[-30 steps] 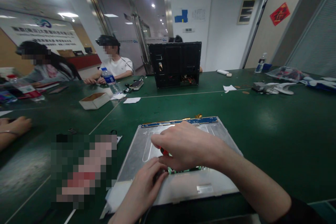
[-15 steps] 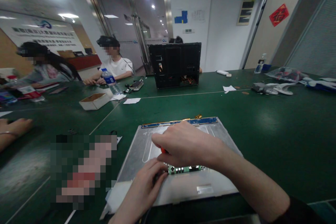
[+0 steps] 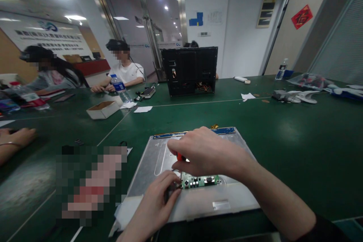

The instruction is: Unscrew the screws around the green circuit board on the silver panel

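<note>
A flat silvery display panel (image 3: pixel 141 172) lies face-down-looking on the green table, with a blue circuit strip (image 3: pixel 224 131) along its far edge. On its nearer half sits a green circuit board (image 3: pixel 200 182) with small components. My right hand (image 3: pixel 205 155) is closed above the board's left part, around a red-handled screwdriver (image 3: pixel 180 157); its shaft and tip are mostly hidden. Low at the board's left end, my left hand (image 3: pixel 159 196) is pinched, fingertips touching that end. What lies between those fingers is too dark and covered to make out.
A black monitor-like housing (image 3: pixel 188 72) stands across the table. To the left are a white box (image 3: pixel 102 110), a water bottle (image 3: pixel 119 87) and another person's hand (image 3: pixel 21 138). Scrap paper (image 3: pixel 247 96) and grey-white parts (image 3: pixel 295 96) lie at right. Two people sit at far left.
My right hand has risen slightly and shifted a little right with the screwdriver, uncovering more of the green board. My left hand stays at the board's left end.
</note>
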{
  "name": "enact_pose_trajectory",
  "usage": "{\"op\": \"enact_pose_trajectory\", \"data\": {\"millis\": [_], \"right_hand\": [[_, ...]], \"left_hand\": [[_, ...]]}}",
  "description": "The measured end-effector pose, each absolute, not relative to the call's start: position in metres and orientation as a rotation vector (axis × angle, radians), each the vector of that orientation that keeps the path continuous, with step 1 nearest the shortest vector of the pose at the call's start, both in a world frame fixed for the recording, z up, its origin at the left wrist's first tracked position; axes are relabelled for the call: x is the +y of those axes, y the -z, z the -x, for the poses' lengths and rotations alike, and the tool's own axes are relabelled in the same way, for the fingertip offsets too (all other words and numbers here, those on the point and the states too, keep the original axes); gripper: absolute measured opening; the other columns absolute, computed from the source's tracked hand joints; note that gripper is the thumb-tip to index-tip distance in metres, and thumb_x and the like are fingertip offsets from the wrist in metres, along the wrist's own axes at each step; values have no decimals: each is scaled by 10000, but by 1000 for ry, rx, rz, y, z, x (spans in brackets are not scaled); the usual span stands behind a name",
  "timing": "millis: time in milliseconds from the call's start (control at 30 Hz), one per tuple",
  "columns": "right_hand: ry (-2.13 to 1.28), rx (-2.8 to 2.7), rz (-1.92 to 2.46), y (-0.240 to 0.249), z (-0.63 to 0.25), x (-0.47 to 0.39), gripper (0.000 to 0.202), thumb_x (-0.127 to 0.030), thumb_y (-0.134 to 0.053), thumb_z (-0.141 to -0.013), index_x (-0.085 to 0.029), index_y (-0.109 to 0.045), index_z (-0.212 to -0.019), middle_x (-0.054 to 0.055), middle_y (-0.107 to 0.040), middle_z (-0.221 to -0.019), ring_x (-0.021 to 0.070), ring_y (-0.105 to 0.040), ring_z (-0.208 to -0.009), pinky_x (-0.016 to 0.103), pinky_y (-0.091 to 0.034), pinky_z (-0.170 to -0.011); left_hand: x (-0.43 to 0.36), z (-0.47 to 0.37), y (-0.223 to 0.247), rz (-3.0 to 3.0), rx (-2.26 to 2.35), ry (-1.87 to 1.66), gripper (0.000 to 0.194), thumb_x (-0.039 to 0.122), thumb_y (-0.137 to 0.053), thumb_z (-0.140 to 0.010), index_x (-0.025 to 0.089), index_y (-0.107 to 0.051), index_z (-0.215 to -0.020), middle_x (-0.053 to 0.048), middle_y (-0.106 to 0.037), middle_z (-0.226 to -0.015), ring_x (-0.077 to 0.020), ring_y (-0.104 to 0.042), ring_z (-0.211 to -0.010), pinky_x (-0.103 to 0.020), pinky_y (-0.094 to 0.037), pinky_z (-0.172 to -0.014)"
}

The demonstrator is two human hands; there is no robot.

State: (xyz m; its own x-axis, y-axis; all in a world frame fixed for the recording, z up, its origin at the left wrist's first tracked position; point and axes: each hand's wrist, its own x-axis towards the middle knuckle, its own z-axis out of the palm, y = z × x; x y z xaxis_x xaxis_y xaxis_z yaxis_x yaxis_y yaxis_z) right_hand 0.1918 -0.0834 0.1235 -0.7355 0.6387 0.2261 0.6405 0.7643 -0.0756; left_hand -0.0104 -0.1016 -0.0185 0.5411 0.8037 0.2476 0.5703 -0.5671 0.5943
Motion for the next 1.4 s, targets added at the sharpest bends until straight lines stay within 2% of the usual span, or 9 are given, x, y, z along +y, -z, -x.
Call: {"op": "enact_pose_trajectory", "data": {"millis": [267, 367, 433, 500, 567, 700, 933, 1167, 1400], "right_hand": [[12, -2313, 1436, -123, -239, -81, 198, -279, -702, -775, -194, -537, -843, -2, -629, -711, 125, -503, -593, 239, -253, -521], [-140, -2120, 1481, -95, -269, -65, 167, -272, -676, -774, -210, -536, -840, -17, -630, -716, 132, -529, -608, 242, -304, -544], [-332, -1926, 1465, -72, -288, -51, 141, -278, -637, -795, -219, -559, -896, 0, -667, -809, 157, -593, -712, 259, -375, -617], [-380, -1858, 1483, -51, -304, -39, 193, -297, -582, -823, -218, -561, -998, 15, -679, -829, 170, -618, -740, 283, -422, -666], [-398, -1800, 1507, -34, -316, -30, 222, -318, -577, -809, -203, -564, -998, 26, -672, -804, 185, -626, -737, 306, -446, -684], [-488, -1739, 1497, -10, -328, -23, 266, -373, -571, -788, -200, -553, -990, 6, -663, -734, 174, -620, -644, 299, -474, -626], [-570, -1688, 1467, 7, -329, -31, 290, -377, -579, -780, -211, -544, -1015, 7, -679, -772, 156, -622, -613, 288, -487, -615], [-546, -1635, 1442, 5, -321, -39, 283, -328, -600, -766, -200, -544, -1011, 5, -672, -762, 180, -645, -710, 320, -485, -707], [-521, -1563, 1425, 3, -317, -40, 316, -435, -576, -802, -196, -535, -1007, 8, -661, -750, 157, -606, -593, 286, -472, -587]], "left_hand": [[-93, 18, 11, -2325, 1272, -749, 140, 295, -491, -905, 206, -598, -892, -41, -638, -869, -197, -610, -763, -300, -488, -692], [-81, 17, -1, -2399, 1306, -668, 160, 252, -457, -904, 209, -606, -946, -59, -652, -948, -224, -628, -877, -337, -496, -773], [-69, 12, -10, -2416, 1379, -543, 189, 194, -460, -880, 198, -609, -996, -75, -658, -1009, -235, -635, -921, -357, -494, -814], [-55, 5, -17, -2399, 1468, -383, 251, 128, -467, -857, 186, -611, -1054, -91, -647, -1117, -238, -624, -1009, -362, -471, -886], [-41, -4, -23, -2408, 1522, -262, 285, 91, -471, -844, 172, -615, -1076, -103, -638, -1158, -238, -608, -1055, -353, -445, -927], [-18, -16, -28, -2379, 1624, -112, 227, 130, -528, -829, 158, -635, -1027, -122, -673, -1095, -263, -622, -1011, -333, -453, -844], [4, -19, -19, -2414, 1471, -91, 93, 148, -534, -785, 165, -625, -778, -61, -675, -821, -219, -622, -775, -261, -417, -653], [9, -11, -18, -2482, 1417, -170, 106, 166, -511, -786, 180, -596, -724, -17, -634, -721, -190, -595, -708, -242, -388, -623], [-6, -47, -32, -2616, 1150, -351, 114, 140, -508, -803, 164, -614, -768, -43, -663, -803, -179, -598, -718, -246, -413, -655]]}}
